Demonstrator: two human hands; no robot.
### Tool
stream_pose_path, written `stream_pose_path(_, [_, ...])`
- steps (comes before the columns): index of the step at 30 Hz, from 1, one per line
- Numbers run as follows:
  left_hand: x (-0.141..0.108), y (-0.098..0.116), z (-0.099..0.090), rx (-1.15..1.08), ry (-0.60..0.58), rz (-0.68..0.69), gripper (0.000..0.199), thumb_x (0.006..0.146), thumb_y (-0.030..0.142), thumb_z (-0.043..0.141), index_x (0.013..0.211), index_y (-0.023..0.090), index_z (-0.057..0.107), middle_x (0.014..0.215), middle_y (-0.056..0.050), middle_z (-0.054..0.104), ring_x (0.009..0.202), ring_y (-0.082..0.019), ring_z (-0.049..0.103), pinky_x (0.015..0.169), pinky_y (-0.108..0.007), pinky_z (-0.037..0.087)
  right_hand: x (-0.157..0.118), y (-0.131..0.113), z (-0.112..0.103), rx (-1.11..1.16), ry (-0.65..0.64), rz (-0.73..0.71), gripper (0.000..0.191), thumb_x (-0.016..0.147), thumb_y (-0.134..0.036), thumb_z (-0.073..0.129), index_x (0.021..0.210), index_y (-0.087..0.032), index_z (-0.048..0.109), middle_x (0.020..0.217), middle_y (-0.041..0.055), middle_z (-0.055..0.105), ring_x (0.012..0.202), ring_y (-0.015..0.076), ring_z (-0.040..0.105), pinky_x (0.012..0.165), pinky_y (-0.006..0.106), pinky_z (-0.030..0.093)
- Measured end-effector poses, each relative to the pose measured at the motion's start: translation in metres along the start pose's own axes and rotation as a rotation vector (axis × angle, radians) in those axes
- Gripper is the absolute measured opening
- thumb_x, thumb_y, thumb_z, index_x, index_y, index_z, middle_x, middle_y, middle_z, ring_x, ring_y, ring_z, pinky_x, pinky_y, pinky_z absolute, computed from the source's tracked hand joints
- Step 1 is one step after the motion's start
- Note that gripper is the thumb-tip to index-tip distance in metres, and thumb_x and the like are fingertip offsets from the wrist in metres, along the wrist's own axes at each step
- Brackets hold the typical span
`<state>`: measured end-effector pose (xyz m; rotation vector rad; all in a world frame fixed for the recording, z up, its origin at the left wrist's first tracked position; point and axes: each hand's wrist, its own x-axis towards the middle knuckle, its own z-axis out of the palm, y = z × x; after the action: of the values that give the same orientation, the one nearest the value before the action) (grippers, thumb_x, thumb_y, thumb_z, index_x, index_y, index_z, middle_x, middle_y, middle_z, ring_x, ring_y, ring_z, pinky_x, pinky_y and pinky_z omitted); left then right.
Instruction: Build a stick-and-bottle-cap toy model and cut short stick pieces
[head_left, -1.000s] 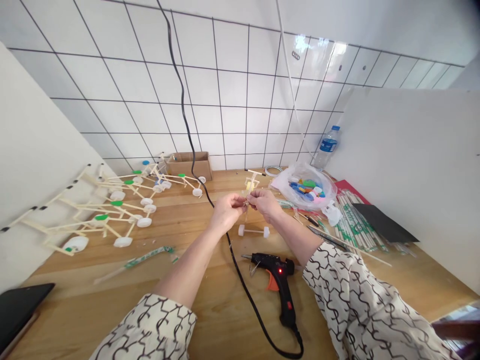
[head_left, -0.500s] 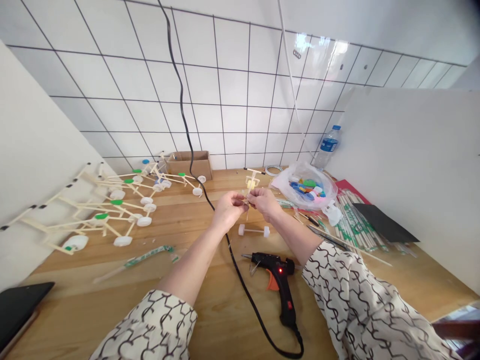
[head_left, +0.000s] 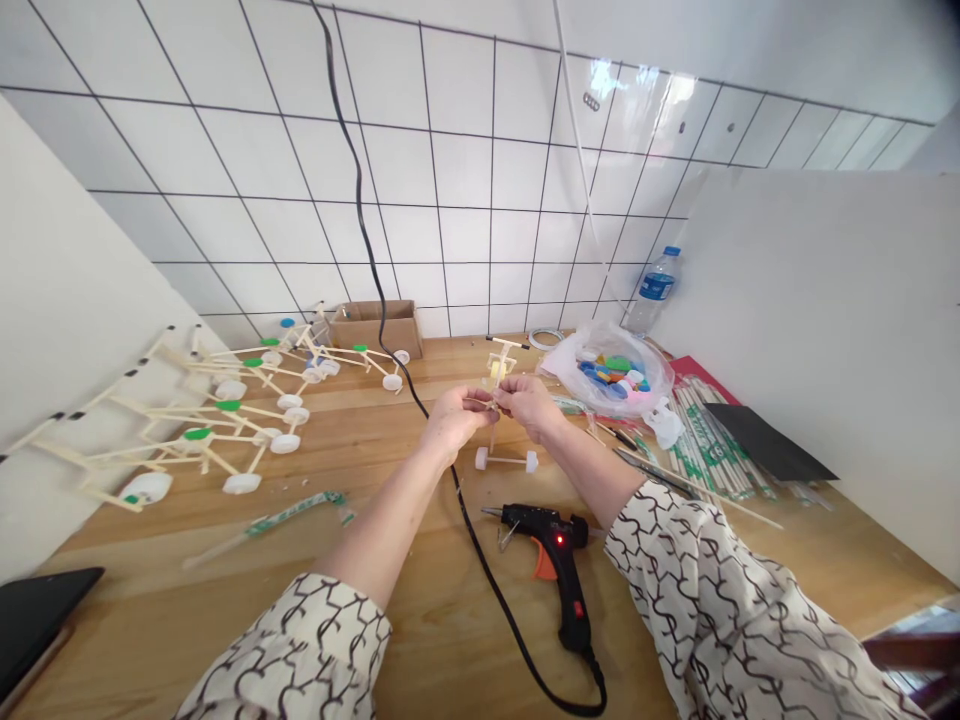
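Both hands meet over the middle of the wooden table, pinching a small tricycle model (head_left: 498, 371) made of thin sticks. Its yellow seat and a handlebar with black ends point toward the wall. My left hand (head_left: 456, 418) closes on its near part from the left, and my right hand (head_left: 527, 402) from the right. The exact spot they grip is hidden by fingers. Just below the hands, a stick axle (head_left: 506, 460) with a white wheel at each end lies on the table, and a thin stick reaches down to it. Nearer stands a black glue gun (head_left: 559, 560) with a red light on.
Several finished stick tricycles (head_left: 229, 406) stand at left, before a cardboard box (head_left: 379, 328). At right are a plastic bag of coloured caps (head_left: 611, 375), wrapped chopsticks (head_left: 709, 440), a black sheet (head_left: 772, 440) and a bottle (head_left: 656, 290). A black cord (head_left: 480, 555) crosses the table.
The stick under my hands now reaches down to the wheeled axle; a gap showed between them before. Both hands have stayed nearly in place. The view has shifted slightly.
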<state>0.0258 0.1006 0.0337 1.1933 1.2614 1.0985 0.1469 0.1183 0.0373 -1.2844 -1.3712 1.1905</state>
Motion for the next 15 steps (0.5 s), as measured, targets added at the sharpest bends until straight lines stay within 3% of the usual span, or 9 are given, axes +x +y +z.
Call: stream_pose_path(15, [0.0022,-0.0003,0.0031,0.021,-0.026,-0.016,0.027,0.051,0.010,0.072,0.075,0.015,0.060,0.058,0.000,0.065,0.065,-0.019,0.064,0.075,-0.034,0.046,0.0024,0.0008,-0.0050,-0.016,-0.002,0.023,0.016,0.063,-0.019,0.057,0.049,-0.016,0.049,0.043,-0.0054,0.042,0.043,0.0066,0.035,0.045,0.021,0.030])
